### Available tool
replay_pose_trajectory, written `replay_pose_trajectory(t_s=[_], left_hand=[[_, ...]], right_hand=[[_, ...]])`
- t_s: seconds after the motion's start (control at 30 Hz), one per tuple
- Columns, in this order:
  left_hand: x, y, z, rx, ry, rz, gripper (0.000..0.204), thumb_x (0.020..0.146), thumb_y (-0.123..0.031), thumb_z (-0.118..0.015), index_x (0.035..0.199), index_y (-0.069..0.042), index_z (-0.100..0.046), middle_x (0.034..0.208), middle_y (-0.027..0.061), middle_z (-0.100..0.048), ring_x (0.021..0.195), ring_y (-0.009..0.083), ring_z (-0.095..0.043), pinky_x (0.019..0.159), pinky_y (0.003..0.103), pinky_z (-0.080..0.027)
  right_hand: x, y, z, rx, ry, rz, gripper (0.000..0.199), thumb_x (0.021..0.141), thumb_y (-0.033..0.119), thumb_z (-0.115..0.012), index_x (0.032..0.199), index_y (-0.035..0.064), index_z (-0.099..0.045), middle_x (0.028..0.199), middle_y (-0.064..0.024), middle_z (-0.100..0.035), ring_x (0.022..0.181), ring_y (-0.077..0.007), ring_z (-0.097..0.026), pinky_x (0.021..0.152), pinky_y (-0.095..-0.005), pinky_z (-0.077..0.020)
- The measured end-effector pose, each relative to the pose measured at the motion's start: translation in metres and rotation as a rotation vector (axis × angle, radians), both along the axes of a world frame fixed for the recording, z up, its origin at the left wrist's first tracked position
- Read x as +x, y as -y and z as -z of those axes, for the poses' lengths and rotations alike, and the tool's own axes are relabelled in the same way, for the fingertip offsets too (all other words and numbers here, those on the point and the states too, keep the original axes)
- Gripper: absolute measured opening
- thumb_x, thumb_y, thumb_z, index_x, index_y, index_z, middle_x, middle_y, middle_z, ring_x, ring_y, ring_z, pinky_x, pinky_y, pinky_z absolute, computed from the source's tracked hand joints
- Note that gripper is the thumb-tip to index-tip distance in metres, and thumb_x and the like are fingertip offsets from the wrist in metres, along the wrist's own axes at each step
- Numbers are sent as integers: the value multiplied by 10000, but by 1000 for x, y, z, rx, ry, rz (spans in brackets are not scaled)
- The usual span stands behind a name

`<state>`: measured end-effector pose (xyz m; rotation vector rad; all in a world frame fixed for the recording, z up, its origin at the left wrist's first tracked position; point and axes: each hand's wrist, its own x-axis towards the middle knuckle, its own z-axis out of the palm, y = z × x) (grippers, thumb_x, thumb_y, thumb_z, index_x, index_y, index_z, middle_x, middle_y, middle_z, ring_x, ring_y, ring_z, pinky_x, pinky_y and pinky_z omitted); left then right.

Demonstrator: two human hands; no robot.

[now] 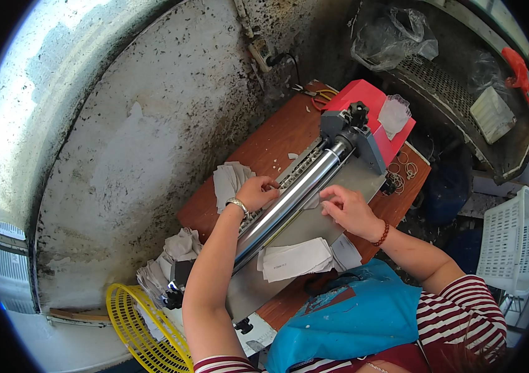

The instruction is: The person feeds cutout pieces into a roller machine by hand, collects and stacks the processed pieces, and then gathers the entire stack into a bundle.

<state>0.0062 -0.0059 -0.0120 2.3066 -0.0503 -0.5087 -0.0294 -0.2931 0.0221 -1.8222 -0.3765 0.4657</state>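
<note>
1. My left hand point(257, 193) is hanging just past the far side of the shiny roller point(295, 194), fingers curling inward. Can't tell if they're pinching anything, tips are hiding from view.
2. My right hand point(351, 211) is hovering over the near metal plate point(245, 298), fingers loosely bending, with a gap showing between thumb and forefinger.
3. The small pale piece point(312, 202) is lying right at the roller's near edge, just beside my right fingertips — no idea from here whether they're touching.
4. Handling-wise, I'm guessing it's light, thin and floppy, probably easy to crease. I'd be taking it by the free edge facing me, with a light pinch. The polished roller is looking slippery, so I'd be keeping my fingertips off it.
5. Nearby, a white stack point(298, 258) is resting on the plate nearer me, and a fanned pale pile point(230, 180) is sitting on the wooden table point(270, 140) behind my left wrist.
6. In the way: the roller is separating my hands, the red housing point(348, 96) is blocking its far end — and loose rubber bands point(404, 168) are cluttering that corner.
</note>
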Motion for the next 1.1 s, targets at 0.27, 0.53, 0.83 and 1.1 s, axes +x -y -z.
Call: replay_pose_trajectory(t_s=[0.27,0.53,0.83,1.1], left_hand=[[6,-52,4,-27,274,-429,207,757,-54,-629,950,-1,-682,839,65,-690,765,153,-633,708,307,-512],[-7,-102,25,568,348,-509,293,780,-123,-642,1068,-138,-693,1013,135,-649,913,335,-649,819,420,-523],[-3,-86,27,464,-102,-287,348,821,-205,-629,1129,-51,-676,1030,150,-690,968,291,-665,858,378,-519],[-2,-14,5,-159,-124,-90,357,844,-316,-658,1069,-42,-695,915,97,-692,829,185,-638,785,327,-511]], right_hand=[[-33,3,-1,-229,815,-441,255,789,212,-752,995,101,-651,902,-55,-594,821,-247,-591,726,-374,-462],[-40,-5,4,-138,967,-369,200,760,146,-764,926,109,-657,887,-32,-597,784,-235,-587,707,-351,-462],[-3,38,1,32,-234,-244,129,877,146,-682,872,19,-663,762,-9,-662,658,-56,-584,566,-236,-479],[17,27,7,-15,-398,-121,187,887,160,-669,948,-16,-668,774,-43,-678,591,-55,-578,492,-204,-454]])
